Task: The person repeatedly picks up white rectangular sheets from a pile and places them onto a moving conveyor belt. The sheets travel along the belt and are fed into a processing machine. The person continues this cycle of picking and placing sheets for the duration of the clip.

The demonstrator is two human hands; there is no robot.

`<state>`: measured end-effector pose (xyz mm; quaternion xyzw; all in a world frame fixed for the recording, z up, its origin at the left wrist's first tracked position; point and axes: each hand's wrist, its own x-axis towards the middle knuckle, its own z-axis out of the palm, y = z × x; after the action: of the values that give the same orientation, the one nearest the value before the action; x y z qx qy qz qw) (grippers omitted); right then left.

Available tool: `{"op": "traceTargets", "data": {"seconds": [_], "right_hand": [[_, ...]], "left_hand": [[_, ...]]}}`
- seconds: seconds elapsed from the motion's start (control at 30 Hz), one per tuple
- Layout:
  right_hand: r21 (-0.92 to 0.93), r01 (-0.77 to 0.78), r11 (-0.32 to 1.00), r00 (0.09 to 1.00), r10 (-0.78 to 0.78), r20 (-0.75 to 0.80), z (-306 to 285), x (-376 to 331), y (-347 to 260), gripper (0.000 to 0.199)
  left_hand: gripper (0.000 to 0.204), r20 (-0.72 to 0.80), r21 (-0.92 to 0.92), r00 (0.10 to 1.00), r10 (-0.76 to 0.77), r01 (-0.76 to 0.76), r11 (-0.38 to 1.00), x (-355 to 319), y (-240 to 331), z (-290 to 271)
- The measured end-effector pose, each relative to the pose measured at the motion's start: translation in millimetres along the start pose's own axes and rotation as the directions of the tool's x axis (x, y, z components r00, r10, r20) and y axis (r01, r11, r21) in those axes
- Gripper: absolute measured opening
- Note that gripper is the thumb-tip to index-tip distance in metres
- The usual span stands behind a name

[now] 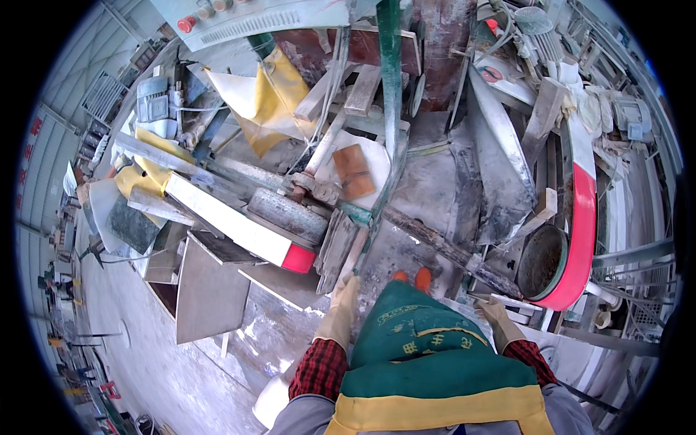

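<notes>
Machines fill the view in front of you, all gray with dust. Biggest is the long white beam with a pink end, lying slanted on your left. On your right, a curved white and pink guard bends around a round dirty pan. A gray roller sits just past the beam's pink end. A flat gray slab lies below the beam. Your green apron hangs down in the middle. Your left hand, in a pale glove, touches a wooden stick by the roller; I cannot tell if its grip is closed. Your right hand, gloved too, rests flat and wide on the white edge near the pan.
</notes>
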<state>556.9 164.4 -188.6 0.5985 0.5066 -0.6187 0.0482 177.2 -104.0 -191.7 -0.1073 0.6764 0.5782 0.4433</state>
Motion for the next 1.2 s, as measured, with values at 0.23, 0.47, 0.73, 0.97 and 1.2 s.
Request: {"op": "traceTargets", "data": {"seconds": [0.23, 0.47, 0.73, 0.97, 1.2], "right_hand": [[0.071, 0.029, 0.997, 0.997, -0.034, 0.069, 6, 30, -40, 0.048], [0.241, -0.022, 0.97, 0.965, -0.042, 0.259, 27, 66, -102, 0.04], [0.317, 0.091, 0.944, 0.857, -0.236, 0.458, 30, 131, -132, 0.05], [0.245, -0.126, 0.961, 0.843, -0.026, 0.537, 1, 165, -134, 0.038], [0.065, 0.162, 0.985, 0.844, -0.173, 0.508, 0, 208, -121, 0.02]], "left_hand": [[0.046, -0.093, -0.713, 0.987, 0.134, -0.159, 0.683, 0, 47, -6], [0.045, 0.321, 0.313, 0.824, 0.467, 0.373, -0.873, -11, 81, -16], [0.053, 0.247, -0.036, 0.82, 0.516, 0.539, -0.841, 30, 107, -5], [0.055, -0.345, -0.908, 0.938, -0.042, -0.345, -0.24, 48, 136, 9], [0.039, -0.42, -0.884, 0.907, 0.021, -0.414, 0.218, -2, 148, 25]]}}
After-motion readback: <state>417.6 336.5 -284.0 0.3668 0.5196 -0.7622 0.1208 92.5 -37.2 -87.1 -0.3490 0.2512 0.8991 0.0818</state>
